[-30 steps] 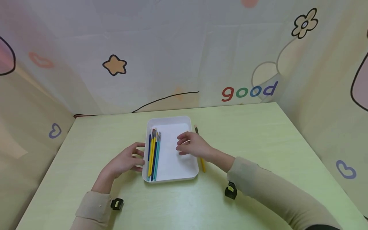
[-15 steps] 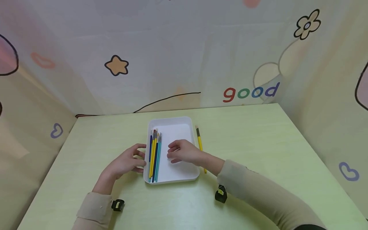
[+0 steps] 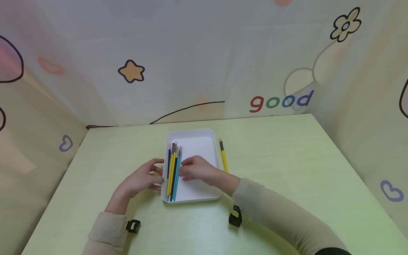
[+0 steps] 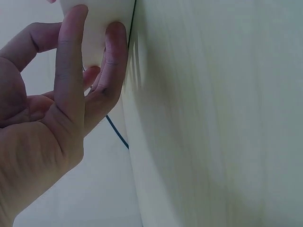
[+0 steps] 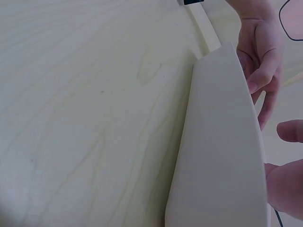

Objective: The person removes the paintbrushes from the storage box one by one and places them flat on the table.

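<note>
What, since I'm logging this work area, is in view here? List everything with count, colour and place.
Tray: one, white, on the table
Brushes in the tray: several, exact count unclear; yellow, dark blue and teal, along its left side
Loose brush: one, yellow and dark, on the table just right of the tray
Table: one, pale yellow-green, under everything
Printed cloth: number of pieces unclear, pale, behind and beside the table; prints include a star, a flower, hearts and "good"
Wrist devices: two, black, one by each wrist
Sleeves: two, beige, one on each arm
Left hand: one, bare, at the tray's left wall
Right hand: one, bare, over the tray beside the brushes
</note>
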The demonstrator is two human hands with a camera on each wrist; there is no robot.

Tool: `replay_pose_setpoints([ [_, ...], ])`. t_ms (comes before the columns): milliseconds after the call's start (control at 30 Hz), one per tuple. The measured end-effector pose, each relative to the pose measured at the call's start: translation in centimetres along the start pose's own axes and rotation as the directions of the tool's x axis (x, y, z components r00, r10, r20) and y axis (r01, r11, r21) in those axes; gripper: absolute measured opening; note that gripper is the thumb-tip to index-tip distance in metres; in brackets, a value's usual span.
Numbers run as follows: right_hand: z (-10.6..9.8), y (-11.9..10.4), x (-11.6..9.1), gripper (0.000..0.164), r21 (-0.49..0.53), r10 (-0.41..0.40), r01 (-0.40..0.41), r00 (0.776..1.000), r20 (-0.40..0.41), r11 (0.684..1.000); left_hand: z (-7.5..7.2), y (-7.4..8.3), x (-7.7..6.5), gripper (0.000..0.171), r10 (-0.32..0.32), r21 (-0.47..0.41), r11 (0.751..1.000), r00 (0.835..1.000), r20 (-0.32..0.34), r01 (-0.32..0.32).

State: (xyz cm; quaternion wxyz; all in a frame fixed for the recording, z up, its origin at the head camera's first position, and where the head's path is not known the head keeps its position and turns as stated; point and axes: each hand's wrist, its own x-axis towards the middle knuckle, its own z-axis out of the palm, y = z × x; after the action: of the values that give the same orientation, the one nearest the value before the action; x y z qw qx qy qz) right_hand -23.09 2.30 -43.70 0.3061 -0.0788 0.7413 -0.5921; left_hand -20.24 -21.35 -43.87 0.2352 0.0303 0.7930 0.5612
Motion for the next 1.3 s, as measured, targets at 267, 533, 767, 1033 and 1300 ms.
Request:
replay_pose_setpoints([
  [267,0.4,-0.1,0.4,0.045,0.051,0.012,-0.011,1.000,-0.018,0.999,0.0,0.2,0.0,0.073,-0.011,0.009,1.000,1.000,-0.002,0.011],
  [533,0.8,-0.2,0.8,0.045,0.077,0.035,-0.033,0.999,-0.024,0.997,0.0,0.1,0.0,0.072,-0.016,0.013,1.000,1.000,-0.006,0.016],
  [767,1.3,0.2,1.4,0.048,0.153,0.027,-0.027,1.000,0.003,0.988,-0.1,0.0,0.1,0.071,-0.011,0.000,1.000,1.000,0.000,0.011],
  [1033,2.2,0.6,1.8,0.047,0.185,0.003,-0.001,1.000,-0.012,0.983,-0.1,-0.2,0.4,0.072,0.010,-0.016,1.000,1.000,0.017,-0.010],
  [1300,2.8,0.8,2.3,0.047,0.198,0.003,0.002,1.000,-0.028,0.980,-0.2,-0.1,0.3,0.072,0.017,-0.029,0.999,1.000,0.018,-0.016],
])
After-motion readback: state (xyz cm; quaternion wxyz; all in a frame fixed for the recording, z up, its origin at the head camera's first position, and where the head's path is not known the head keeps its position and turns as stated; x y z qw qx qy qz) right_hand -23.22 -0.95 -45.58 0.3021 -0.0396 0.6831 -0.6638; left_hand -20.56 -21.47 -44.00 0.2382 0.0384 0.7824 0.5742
